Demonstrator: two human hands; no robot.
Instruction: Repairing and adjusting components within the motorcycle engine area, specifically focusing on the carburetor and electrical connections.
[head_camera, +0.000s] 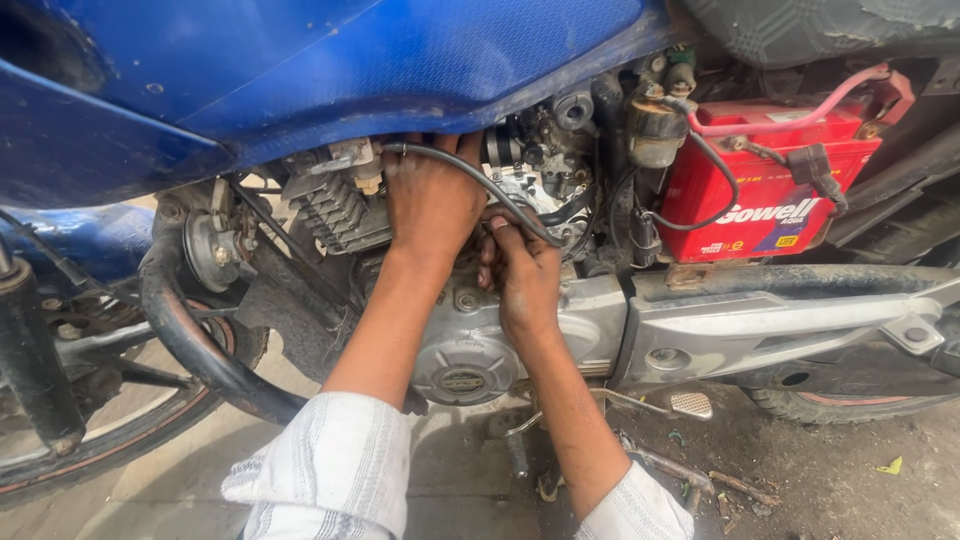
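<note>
Dirty ground lies under a blue motorcycle (330, 70). Left hand (432, 200) presses, fingers hidden, into the engine (470, 340). Right hand (525, 275) pinches a black hose (470, 172); red battery (765, 190) sits in its bay, right.

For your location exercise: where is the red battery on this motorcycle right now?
In the head view, the red battery sits at the upper right, under the seat, right of the engine where both hands work and above the silver side cover.

Dusty grey concrete ground (470, 480) in daylight, littered with small debris (735, 487).
</note>
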